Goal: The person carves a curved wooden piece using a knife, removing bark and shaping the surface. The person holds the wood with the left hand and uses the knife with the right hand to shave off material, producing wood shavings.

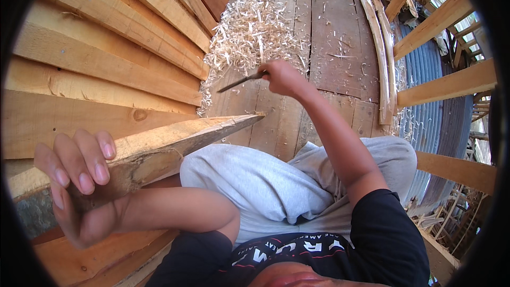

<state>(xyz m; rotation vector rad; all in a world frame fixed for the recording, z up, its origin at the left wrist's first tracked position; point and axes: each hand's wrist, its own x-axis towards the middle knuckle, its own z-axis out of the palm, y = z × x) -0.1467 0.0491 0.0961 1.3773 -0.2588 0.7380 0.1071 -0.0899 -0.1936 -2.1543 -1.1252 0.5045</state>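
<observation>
My left hand (82, 180) is wrapped round a thick length of wood (159, 151), its fingers over the top edge. The wood slants across my lap and tapers to a point at its far end, with pale cut faces on its upper side and a darker, rougher lower side. In my right hand (284, 78) is a knife (236, 83), held by the handle with the fingers closed. Its dark, narrow blade points left and toward me, beyond the wood's pointed tip and apart from it. Most of the handle is hidden in the fist.
Curled wood shavings (255, 34) lie heaped on the plank floor (340, 48). A wall of overlapping boards (106, 48) rises on the left. Two long pale strips (383, 48) lie along the right side, beside wooden railing bars (446, 84) and corrugated metal sheets (425, 122).
</observation>
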